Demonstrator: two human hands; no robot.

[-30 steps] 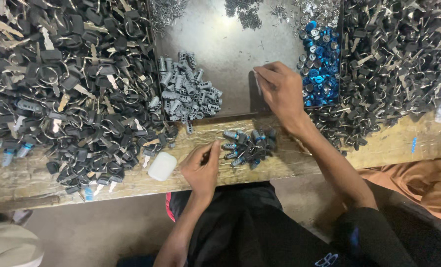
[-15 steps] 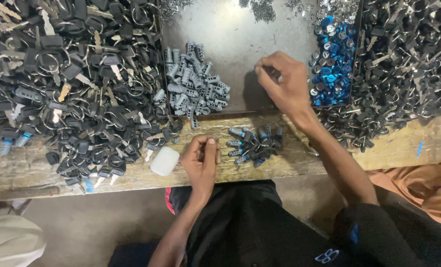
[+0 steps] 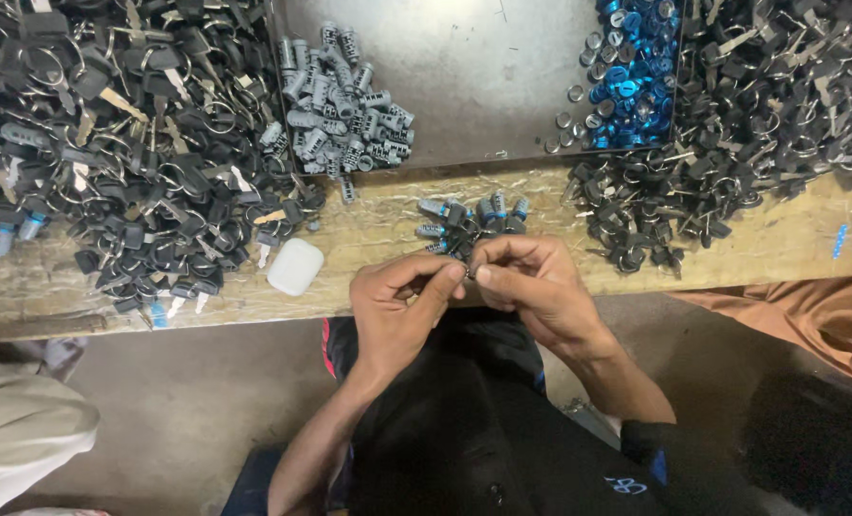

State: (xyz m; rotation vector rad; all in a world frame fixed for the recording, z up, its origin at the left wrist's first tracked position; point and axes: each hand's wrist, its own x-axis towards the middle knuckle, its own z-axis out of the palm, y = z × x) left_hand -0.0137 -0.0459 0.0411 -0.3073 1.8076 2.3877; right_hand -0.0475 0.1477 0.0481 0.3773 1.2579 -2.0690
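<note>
Left hand (image 3: 399, 308) and right hand (image 3: 531, 287) together at the near edge of the worn wooden surface (image 3: 369, 239), fingertips in a closed grip on one small dark metal part (image 3: 468, 272), mostly hidden. Just beyond: small cluster of dark lock pieces with blue tips (image 3: 469, 222). Left of that: white rounded plastic case (image 3: 295, 266).

Both hands met at near table (image 3: 369, 244) edge: left hand (image 3: 397, 311) and right hand (image 3: 531, 287) pinched one small part (image 3: 468, 273), just near of assembled pile (image 3: 469, 225).
</note>
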